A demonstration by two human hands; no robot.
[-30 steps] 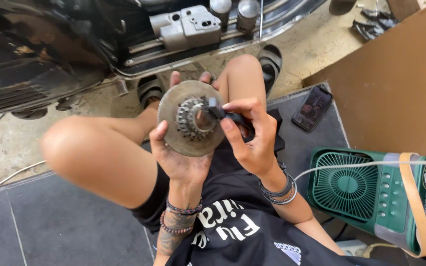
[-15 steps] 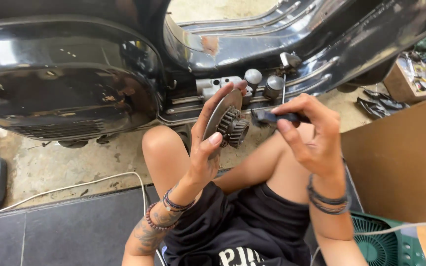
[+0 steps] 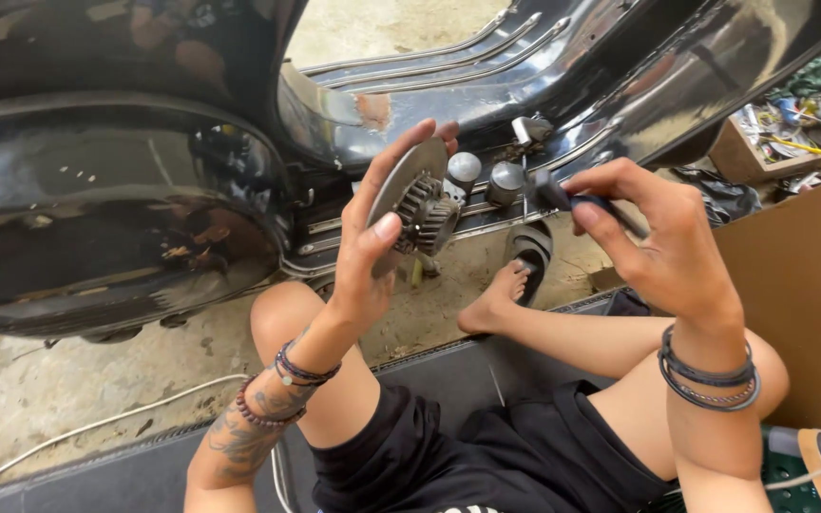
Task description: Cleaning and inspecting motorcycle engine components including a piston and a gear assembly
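Observation:
My left hand (image 3: 371, 258) grips a round metal disc with a toothed gear hub (image 3: 422, 204), held upright and turned edge-on toward me. My right hand (image 3: 653, 249) is closed on a small dark tool (image 3: 563, 197), its tip held a little to the right of the gear, apart from it. Both hands are raised in front of a black scooter body (image 3: 106, 190). My bare legs and black shorts fill the lower part of the view.
A dark mat (image 3: 68, 475) lies under me on the concrete floor. A white cable (image 3: 97, 423) runs across the floor. Brown cardboard (image 3: 800, 285) stands at the right, a box of tools (image 3: 795, 128) behind it, a green fan (image 3: 810, 465) at bottom right. A sandal (image 3: 529, 249) lies by my foot.
The view has lifted from my lap toward the scooter. I have raised both hands, tilted the disc from face-on to edge-on, and moved the tool off the gear to the right.

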